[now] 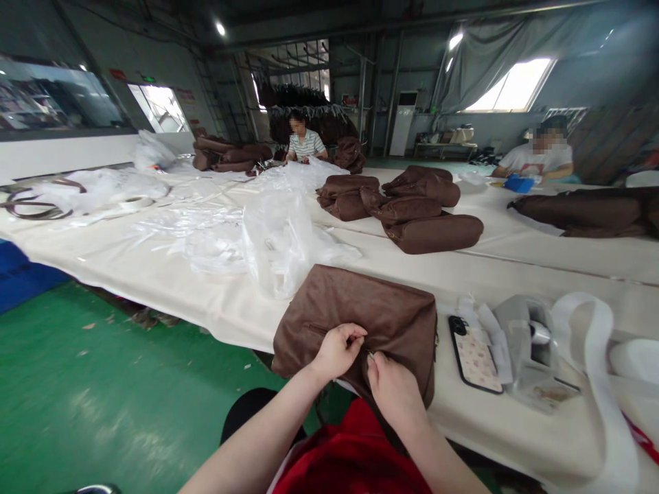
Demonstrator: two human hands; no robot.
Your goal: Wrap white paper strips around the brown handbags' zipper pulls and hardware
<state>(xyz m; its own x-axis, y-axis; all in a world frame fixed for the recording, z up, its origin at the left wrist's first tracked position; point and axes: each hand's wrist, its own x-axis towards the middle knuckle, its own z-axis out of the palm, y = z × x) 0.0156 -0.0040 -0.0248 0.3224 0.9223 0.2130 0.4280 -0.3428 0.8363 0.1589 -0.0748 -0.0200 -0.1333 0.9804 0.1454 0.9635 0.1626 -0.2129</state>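
A brown leather bag (pixel 381 302) lies at the front edge of the table, partly hanging over it, with a zipped slit across its face. My left hand (pixel 337 351) rests on the bag with thumb and fingertips pinched together; what is between them is too small to make out. Close beside it, my right hand (pixel 394 384) is closed at the bag, with a tiny shiny bit at its fingertips that looks like metal. The fingertips of both hands are a short gap apart. The bag's lower edge is partly hidden by my hands and forearms.
Clear plastic bags (pixel 281 240) lie behind the bag, and several brown bags (pixel 432 233) are piled farther back. A phone (pixel 476 353), a tape dispenser (pixel 530 343) and a white strip (pixel 600 357) sit to the right. Two people work across the table.
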